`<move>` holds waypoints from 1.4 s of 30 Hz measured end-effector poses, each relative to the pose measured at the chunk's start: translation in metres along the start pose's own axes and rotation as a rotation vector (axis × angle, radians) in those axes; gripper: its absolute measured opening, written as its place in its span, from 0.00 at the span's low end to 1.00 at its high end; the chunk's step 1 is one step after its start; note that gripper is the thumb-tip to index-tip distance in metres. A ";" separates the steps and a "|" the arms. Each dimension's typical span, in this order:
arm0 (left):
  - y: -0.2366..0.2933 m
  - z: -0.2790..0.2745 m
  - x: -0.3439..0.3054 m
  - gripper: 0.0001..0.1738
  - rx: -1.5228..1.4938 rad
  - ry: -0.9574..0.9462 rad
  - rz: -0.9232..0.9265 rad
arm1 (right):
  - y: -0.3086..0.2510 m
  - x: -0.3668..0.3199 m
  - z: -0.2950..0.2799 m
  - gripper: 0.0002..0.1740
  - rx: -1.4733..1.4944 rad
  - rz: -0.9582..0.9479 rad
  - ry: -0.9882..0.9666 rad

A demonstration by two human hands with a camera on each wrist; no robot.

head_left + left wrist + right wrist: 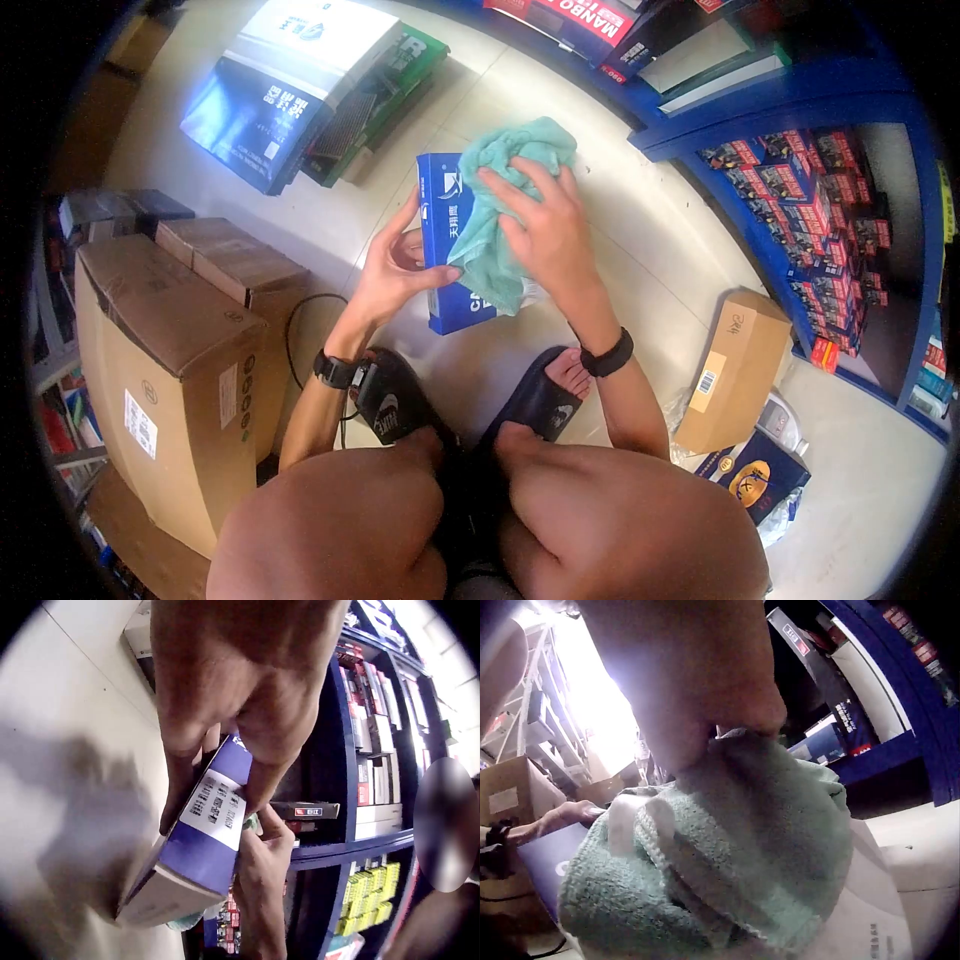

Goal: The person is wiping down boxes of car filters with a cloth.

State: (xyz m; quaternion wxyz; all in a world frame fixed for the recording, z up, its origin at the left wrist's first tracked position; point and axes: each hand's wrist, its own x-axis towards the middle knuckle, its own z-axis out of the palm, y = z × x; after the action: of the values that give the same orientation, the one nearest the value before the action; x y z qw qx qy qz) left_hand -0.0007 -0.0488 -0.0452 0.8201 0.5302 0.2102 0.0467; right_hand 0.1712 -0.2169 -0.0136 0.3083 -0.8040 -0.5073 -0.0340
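Observation:
A flat blue and white box with Chinese lettering is held up over the floor. My left hand grips its left side, the thumb on the printed front and the fingers round the back. A white barcode label shows on the narrow side, between the thumb and fingers in the left wrist view. My right hand holds a bunched mint-green cloth against the box front, fingers spread over it. That cloth covers much of the box in the right wrist view.
Brown cartons are stacked at left. Flat blue and green packages lie on the floor ahead. Blue shelving with small boxes runs along the right. A long carton and a dark blue box are by the right knee.

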 end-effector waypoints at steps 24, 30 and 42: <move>0.002 0.000 0.008 0.64 0.204 -0.074 0.041 | -0.037 0.009 -0.023 0.31 -0.078 -0.213 -0.035; -0.001 -0.006 0.004 0.66 0.091 -0.066 0.062 | 0.006 -0.004 -0.008 0.28 -0.111 -0.076 0.012; 0.012 0.007 -0.001 0.69 0.137 -0.067 0.040 | 0.054 -0.029 -0.015 0.32 -0.163 0.113 -0.116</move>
State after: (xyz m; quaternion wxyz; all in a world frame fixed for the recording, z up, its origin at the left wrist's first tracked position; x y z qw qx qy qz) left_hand 0.0029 -0.0500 -0.0319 0.7873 0.5905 0.1748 0.0307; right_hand 0.2058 -0.2639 -0.0374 0.2136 -0.8545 -0.4734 -0.0112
